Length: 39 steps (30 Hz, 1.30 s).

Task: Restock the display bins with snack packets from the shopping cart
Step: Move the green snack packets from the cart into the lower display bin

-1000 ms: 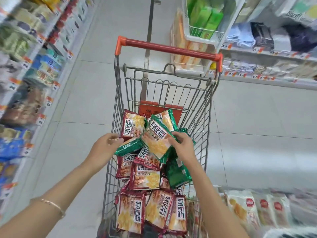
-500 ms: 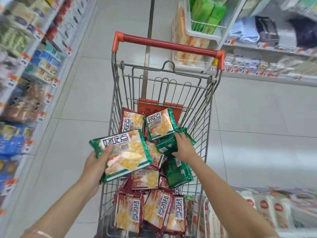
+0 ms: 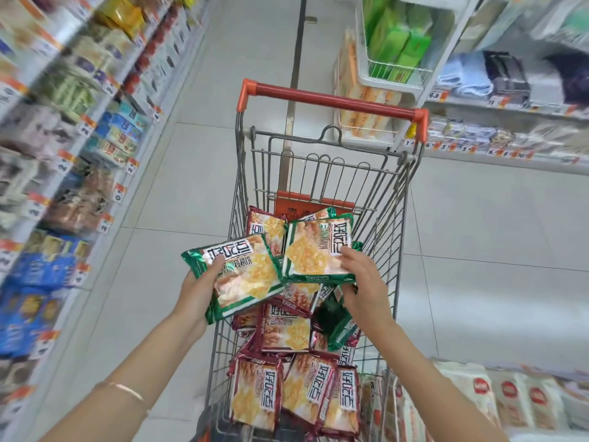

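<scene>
A wire shopping cart [image 3: 395, 199] with a red handle stands in the aisle, holding several red and green snack packets. My left hand [image 3: 197, 291] grips a green-edged packet [image 3: 245, 275] at the cart's left rim, thumb on top. My right hand [image 3: 363, 282] holds a second green-edged packet [image 3: 315, 250] by its right edge, lifted above the pile. Red packets [image 3: 287, 333] lie below, and a dark green packet [image 3: 334, 320] sits under my right wrist.
Stocked shelves [image 3: 63, 154] line the left of the aisle. At the right stand wire baskets of green boxes [image 3: 395, 39] and shelves with folded cloths [image 3: 497, 78]. White bagged goods [image 3: 497, 397] fill a bin at the lower right. Tiled floor [image 3: 178, 193] lies on both sides of the cart.
My right hand has picked up a second green packet from the pile and raised it. My left hand still holds its green packet, now a little closer to the cart.
</scene>
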Each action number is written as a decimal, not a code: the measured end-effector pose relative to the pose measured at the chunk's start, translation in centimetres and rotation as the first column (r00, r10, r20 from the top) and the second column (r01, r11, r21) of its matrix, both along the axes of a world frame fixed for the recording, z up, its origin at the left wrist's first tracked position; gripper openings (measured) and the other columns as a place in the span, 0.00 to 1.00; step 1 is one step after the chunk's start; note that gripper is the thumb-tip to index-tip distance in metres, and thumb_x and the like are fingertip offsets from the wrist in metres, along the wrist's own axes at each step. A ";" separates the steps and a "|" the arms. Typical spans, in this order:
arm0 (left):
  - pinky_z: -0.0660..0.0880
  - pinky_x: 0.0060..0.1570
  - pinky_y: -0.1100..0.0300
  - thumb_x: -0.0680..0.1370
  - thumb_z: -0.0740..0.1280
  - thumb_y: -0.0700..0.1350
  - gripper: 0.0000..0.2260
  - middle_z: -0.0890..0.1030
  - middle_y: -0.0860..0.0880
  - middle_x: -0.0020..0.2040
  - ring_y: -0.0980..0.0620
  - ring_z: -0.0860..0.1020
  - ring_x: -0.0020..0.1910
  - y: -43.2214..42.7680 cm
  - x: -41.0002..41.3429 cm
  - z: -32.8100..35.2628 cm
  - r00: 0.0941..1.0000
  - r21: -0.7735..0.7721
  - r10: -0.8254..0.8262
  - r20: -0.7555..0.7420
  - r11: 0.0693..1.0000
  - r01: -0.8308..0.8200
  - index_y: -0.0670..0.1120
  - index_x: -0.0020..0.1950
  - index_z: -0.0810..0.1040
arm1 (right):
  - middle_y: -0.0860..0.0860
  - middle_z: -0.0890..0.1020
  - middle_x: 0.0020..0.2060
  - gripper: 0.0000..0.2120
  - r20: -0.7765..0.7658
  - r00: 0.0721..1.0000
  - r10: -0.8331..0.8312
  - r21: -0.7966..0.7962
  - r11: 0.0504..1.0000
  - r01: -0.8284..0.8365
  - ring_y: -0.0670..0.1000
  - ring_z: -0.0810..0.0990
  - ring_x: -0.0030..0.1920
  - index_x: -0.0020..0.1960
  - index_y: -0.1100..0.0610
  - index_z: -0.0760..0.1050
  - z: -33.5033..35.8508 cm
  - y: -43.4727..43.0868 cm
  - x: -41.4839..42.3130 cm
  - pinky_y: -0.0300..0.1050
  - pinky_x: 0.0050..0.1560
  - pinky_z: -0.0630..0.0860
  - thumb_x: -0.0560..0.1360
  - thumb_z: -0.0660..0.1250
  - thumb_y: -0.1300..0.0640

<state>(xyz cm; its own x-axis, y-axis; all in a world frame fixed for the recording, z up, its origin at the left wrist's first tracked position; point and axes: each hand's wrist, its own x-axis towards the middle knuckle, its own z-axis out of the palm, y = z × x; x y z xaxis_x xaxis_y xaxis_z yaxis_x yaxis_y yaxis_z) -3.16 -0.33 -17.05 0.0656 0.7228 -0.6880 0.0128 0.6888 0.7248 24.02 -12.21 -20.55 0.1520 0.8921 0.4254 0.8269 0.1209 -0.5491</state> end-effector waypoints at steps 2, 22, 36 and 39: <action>0.78 0.57 0.45 0.75 0.71 0.56 0.23 0.83 0.46 0.58 0.44 0.81 0.56 0.0 -0.4 0.6 1.000 -0.007 -0.017 0.001 1.000 0.017 0.48 0.67 0.74 | 0.56 0.77 0.64 0.36 -0.101 0.994 -0.042 0.043 0.998 0.046 0.55 0.74 0.64 0.59 0.56 0.68 1.5 -0.4 0.0 0.55 0.60 0.77 0.59 0.75 0.81; 0.81 0.44 0.54 0.55 0.83 0.52 0.34 0.85 0.39 0.48 0.44 0.84 0.42 -2.1 3.6 9.1 0.541 -0.053 -0.822 0.179 0.541 0.839 0.41 0.55 0.76 | 0.51 0.63 0.78 0.46 -0.698 0.426 -0.575 -0.580 0.803 0.133 0.54 0.67 0.73 0.79 0.45 0.53 11.9 -9.5 -8.1 0.62 0.73 0.65 0.69 0.66 0.30; 0.81 0.34 0.61 0.68 0.73 0.54 0.18 0.87 0.47 0.45 0.52 0.85 0.38 -26.5 21.8 18.0 -0.362 0.339 -0.929 -0.074 -0.365 0.867 0.46 0.54 0.81 | 0.48 0.84 0.57 0.42 -0.730 0.026 -0.683 -0.346 0.402 0.848 0.52 0.83 0.57 0.66 0.51 0.75 18.7 -33.9 -7.3 0.55 0.65 0.75 0.57 0.79 0.35; 0.83 0.40 0.59 0.69 0.75 0.54 0.17 0.87 0.46 0.47 0.51 0.85 0.40 -32.2 25.9 18.3 -0.413 0.437 -0.907 -0.085 -0.406 0.803 0.46 0.52 0.81 | 0.49 0.84 0.57 0.28 -0.707 -0.006 -0.707 -0.314 0.307 0.898 0.51 0.82 0.57 0.64 0.52 0.76 19.9 -39.6 -4.5 0.52 0.64 0.73 0.67 0.77 0.43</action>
<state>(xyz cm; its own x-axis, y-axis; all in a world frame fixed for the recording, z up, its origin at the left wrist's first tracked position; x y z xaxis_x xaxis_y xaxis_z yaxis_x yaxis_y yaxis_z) 22.77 -32.55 1.27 0.8494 -0.4302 -0.3058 0.2353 -0.2101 0.9490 19.49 -51.82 -0.70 0.9874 -0.1049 -0.1185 -0.1374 -0.1977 -0.9706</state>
